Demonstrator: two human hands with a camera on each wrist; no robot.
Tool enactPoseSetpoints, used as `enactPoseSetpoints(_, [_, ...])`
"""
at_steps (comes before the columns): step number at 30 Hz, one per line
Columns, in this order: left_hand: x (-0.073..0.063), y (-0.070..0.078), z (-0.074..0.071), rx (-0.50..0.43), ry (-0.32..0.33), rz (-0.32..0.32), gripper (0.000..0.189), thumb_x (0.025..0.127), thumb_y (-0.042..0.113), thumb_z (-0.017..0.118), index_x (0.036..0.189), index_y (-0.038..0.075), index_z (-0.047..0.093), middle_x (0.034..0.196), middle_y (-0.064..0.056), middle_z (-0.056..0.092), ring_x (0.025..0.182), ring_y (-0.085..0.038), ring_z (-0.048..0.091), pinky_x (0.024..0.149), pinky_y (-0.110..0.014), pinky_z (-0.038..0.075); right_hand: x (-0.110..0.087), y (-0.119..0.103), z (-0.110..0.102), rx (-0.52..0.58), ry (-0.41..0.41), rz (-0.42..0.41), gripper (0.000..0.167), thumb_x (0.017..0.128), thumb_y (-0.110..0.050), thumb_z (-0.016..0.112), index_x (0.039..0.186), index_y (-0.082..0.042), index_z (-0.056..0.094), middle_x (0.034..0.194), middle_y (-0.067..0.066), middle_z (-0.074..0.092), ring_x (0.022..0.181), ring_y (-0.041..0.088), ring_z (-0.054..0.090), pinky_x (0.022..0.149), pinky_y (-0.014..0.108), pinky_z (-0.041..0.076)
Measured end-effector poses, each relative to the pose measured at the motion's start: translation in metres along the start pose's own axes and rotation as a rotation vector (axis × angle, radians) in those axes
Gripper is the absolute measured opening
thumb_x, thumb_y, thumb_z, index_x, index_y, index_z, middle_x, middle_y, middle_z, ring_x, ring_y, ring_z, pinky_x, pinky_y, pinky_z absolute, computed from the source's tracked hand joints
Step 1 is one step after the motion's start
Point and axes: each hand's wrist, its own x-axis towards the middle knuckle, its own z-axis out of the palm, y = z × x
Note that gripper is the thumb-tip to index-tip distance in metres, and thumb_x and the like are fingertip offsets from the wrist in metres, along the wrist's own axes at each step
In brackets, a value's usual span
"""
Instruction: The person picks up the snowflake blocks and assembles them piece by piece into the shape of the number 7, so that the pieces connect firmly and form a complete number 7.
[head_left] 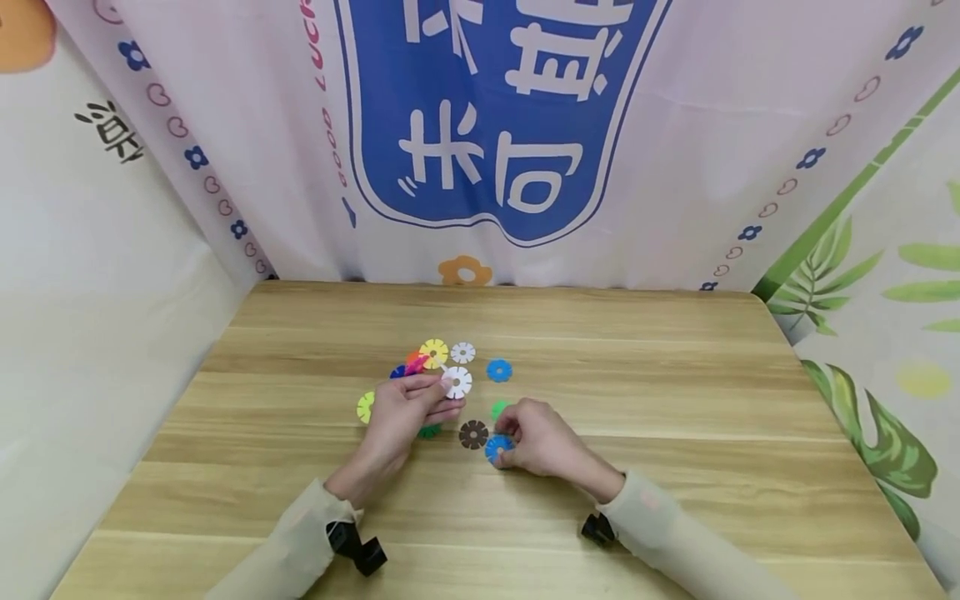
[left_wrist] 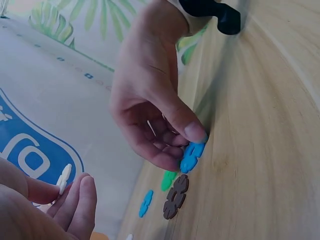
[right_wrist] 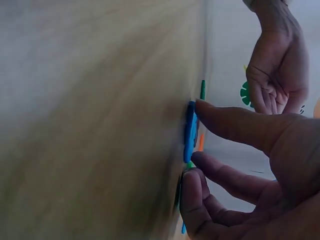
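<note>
Left hand in a pinch on white disc, right hand likewise on blue disc

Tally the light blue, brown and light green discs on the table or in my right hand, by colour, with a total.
Light blue discs: 2, one pinched in the right hand
Brown disc: 1
Light green disc: 1
Total: 4

Left forearm: slanting inward | left hand: pinching between thumb and fingers | right forearm: slanting inward, mirroring the left | right hand: pointing downward, thumb and curled fingers pinching
</note>
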Motion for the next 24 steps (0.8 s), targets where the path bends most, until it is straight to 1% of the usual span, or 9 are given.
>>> enactPoseSetpoints(3, [0.000,0.001,0.002,0.004,0.000,-0.005,0.026,0.102,0.005,0.067,0.125,-0.007,0.065,0.100,-0.016,0.082,0.083,-0.020,0.082,0.085,-0.034,0.069,-0.001,0.000,0.000,-0.031,0.007,0.002,0.033,0.070,-0.010,0.096,0.096,-0.003,0.076,0.088,0.004,0.070,0.078,0.014,0.060,0.071,0.026,0.057])
enactPoseSetpoints(7, [0.002,0.001,0.002,0.007,0.000,-0.005,0.027,0.102,0.005,0.067,0.126,-0.006,0.065,0.101,-0.015,0.082,0.083,-0.019,0.081,0.084,-0.034,0.069,-0.002,-0.001,-0.002,-0.031,-0.009,0.023,0.031,0.070,-0.010,0.096,0.091,-0.005,0.073,0.086,0.003,0.069,0.076,0.014,0.060,0.070,0.025,0.056])
enactPoseSetpoints(11, [0.002,0.001,0.004,0.007,0.006,-0.013,0.028,0.102,0.006,0.067,0.127,-0.006,0.064,0.102,-0.014,0.081,0.083,-0.020,0.081,0.083,-0.033,0.069,-0.003,-0.001,-0.003,-0.011,-0.025,0.025,0.030,0.072,-0.008,0.096,0.090,-0.005,0.072,0.084,0.003,0.069,0.074,0.014,0.061,0.067,0.023,0.056])
enactPoseSetpoints(16, [0.002,0.001,0.006,0.009,0.008,-0.019,0.026,0.102,0.005,0.067,0.125,-0.005,0.065,0.103,-0.015,0.081,0.083,-0.020,0.081,0.086,-0.036,0.069,-0.004,0.001,-0.004,0.014,-0.025,0.025,0.028,0.074,-0.007,0.095,0.089,-0.005,0.072,0.082,0.002,0.070,0.072,0.012,0.061,0.063,0.021,0.055])
enactPoseSetpoints(21, [0.004,0.000,0.007,0.011,0.012,-0.008,0.025,0.102,0.005,0.066,0.125,-0.006,0.065,0.102,-0.016,0.081,0.082,-0.019,0.081,0.083,-0.032,0.069,-0.004,0.004,-0.009,0.049,-0.012,0.031,0.022,0.076,-0.004,0.092,0.083,-0.007,0.071,0.076,-0.001,0.070,0.067,0.011,0.063,0.061,0.020,0.057])
enactPoseSetpoints(24, [0.005,0.001,0.007,0.013,0.016,0.000,0.025,0.103,0.005,0.066,0.125,-0.006,0.065,0.102,-0.015,0.081,0.082,-0.018,0.081,0.081,-0.031,0.069,-0.004,0.008,-0.014,0.093,-0.017,0.040,0.018,0.080,-0.007,0.090,0.079,-0.009,0.072,0.073,-0.002,0.070,0.065,0.011,0.063,0.059,0.022,0.057])
